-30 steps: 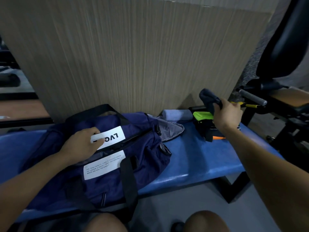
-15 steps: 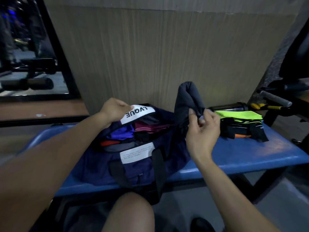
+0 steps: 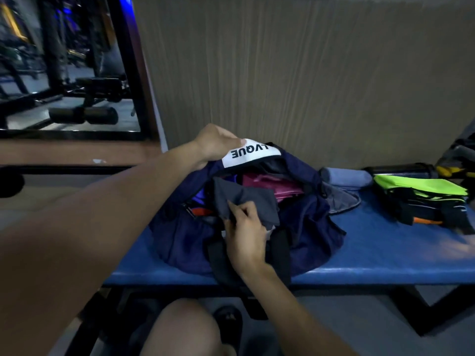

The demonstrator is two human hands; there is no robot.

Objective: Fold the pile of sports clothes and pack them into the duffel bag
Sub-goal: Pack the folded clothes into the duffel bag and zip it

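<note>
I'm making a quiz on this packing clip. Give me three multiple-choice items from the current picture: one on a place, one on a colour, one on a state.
1. Where does the lime-topped clothes pile lie?
A. on the floor
B. on the bench, right of the bag
C. inside the bag

2. What colour is the bench?
A. blue
B. red
C. white

3. What is the right hand doing?
A. resting open on the bench
B. pulling a zip
C. holding a grey garment at the bag's mouth

Answers:
1 B, the pile sits on the bench beyond the bag.
2 A, its top is blue.
3 C, its fingers pinch the grey garment while the left hand holds the bag open.
</note>
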